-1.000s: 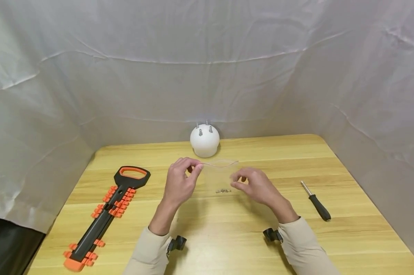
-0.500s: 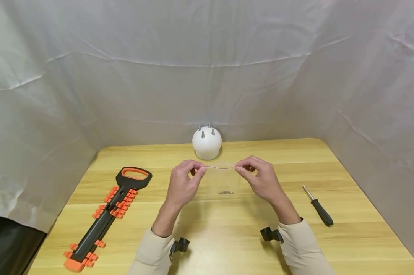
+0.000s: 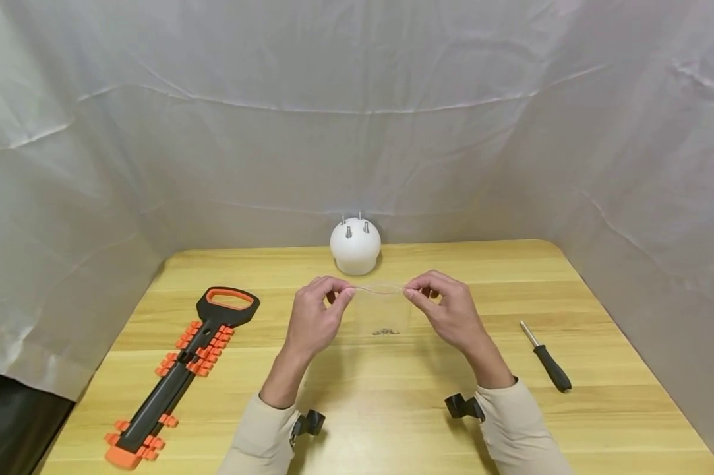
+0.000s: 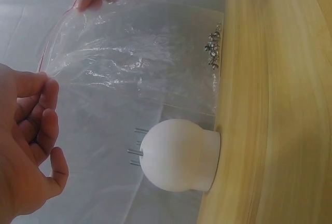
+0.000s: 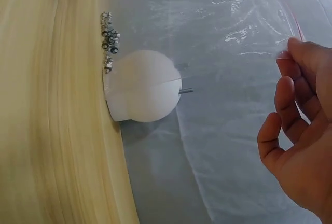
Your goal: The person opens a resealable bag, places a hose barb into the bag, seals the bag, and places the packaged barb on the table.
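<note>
A clear plastic zip bag (image 4: 140, 47) with a red line along its top edge hangs upright between both hands. My left hand (image 3: 316, 315) pinches one top corner between thumb and forefinger. At the opposite end of that edge, the thumb and forefinger of my right hand (image 3: 448, 310) pinch the bag too. Several small metal screws or nuts (image 4: 212, 46) lie gathered along the bag's bottom, close to the table. Behind the bag in the head view stands a white rounded piece (image 3: 355, 247) with metal pins sticking up from its top.
On the left of the wooden table (image 3: 392, 429) lies a black tool (image 3: 169, 389) with an orange-lined handle and several orange clips. A black-handled screwdriver (image 3: 549, 363) lies to the right. Grey cloth (image 3: 357, 132) hangs behind and at both sides.
My right hand has moved up and forward from beside the bag and now pinches its top edge. The left hand keeps its pinch.
</note>
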